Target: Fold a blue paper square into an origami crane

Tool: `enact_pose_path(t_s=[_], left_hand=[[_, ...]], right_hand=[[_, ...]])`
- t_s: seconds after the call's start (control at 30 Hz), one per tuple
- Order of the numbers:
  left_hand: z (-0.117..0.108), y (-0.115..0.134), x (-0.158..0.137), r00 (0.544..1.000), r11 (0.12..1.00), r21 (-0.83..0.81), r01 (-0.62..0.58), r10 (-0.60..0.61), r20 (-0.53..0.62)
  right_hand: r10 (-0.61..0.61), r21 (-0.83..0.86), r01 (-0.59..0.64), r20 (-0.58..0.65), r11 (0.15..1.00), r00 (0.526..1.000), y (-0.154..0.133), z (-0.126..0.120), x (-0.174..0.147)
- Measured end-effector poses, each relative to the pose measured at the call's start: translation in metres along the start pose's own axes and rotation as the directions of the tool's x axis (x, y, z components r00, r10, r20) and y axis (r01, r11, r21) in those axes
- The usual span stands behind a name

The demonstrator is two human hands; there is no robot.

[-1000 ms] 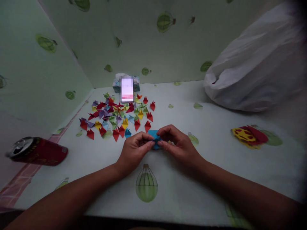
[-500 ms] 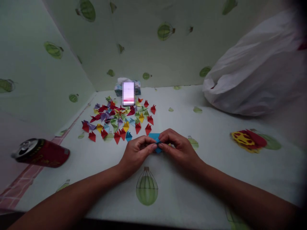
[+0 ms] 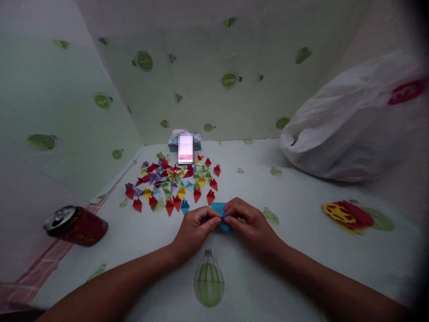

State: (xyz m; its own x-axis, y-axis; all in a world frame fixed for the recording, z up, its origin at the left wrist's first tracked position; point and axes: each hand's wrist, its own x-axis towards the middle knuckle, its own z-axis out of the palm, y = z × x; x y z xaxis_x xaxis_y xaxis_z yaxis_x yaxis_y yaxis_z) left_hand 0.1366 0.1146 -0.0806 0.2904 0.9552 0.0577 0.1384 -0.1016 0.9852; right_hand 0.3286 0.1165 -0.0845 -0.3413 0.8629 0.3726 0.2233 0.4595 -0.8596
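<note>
Between my hands, just above the table's middle, is a piece of blue folded paper point(image 3: 219, 206). My left hand point(image 3: 197, 225) pinches its left side with thumb and forefinger. From the other side my right hand point(image 3: 247, 222) grips it, fingertips almost touching those of the left. The fingers cover much of the paper, so its exact folds are hidden. Beyond my hands, to the left, lies a spread of small folded paper pieces point(image 3: 177, 202) in red, yellow, purple, green and blue. The nearest of them is a dark blue one point(image 3: 185, 206), close to my left hand.
A phone point(image 3: 185, 148) with a lit, blurred screen leans on a tissue box point(image 3: 173, 142) at the back. A red can point(image 3: 80, 227) stands at the left. On the right are a white plastic bag point(image 3: 335, 138) and red and yellow cut-out pieces point(image 3: 348, 215).
The whole view has tilted upward, so everything sits lower in the picture and slightly to the right. Both hands keep hold of the blue paper, with little shift in their fingers.
</note>
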Motion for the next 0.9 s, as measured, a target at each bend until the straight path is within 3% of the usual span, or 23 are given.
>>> enact_pose_path(t_s=[0.23,0.43,0.63,0.9], left_hand=[[0.001,-0.002,0.001,0.997,0.997,-0.063,0.053,-0.050,0.050],[-0.001,-0.001,-0.001,0.998,0.996,0.070,-0.064,0.065,-0.017],[-0.004,-0.003,0.000,0.980,0.944,0.267,-0.196,0.199,0.017],[-0.003,-0.009,0.001,0.985,0.965,0.198,-0.173,0.170,0.029]], right_hand=[[-0.079,-0.063,0.074,-0.081,0.995,0.994,0.001,0.003,-0.003],[-0.016,-0.026,0.015,-0.044,1.000,0.999,0.003,0.003,-0.001],[-0.005,-0.040,0.004,-0.035,0.999,0.999,0.005,0.005,-0.001],[-0.100,-0.132,0.088,-0.087,0.987,0.991,0.008,0.012,-0.010]])
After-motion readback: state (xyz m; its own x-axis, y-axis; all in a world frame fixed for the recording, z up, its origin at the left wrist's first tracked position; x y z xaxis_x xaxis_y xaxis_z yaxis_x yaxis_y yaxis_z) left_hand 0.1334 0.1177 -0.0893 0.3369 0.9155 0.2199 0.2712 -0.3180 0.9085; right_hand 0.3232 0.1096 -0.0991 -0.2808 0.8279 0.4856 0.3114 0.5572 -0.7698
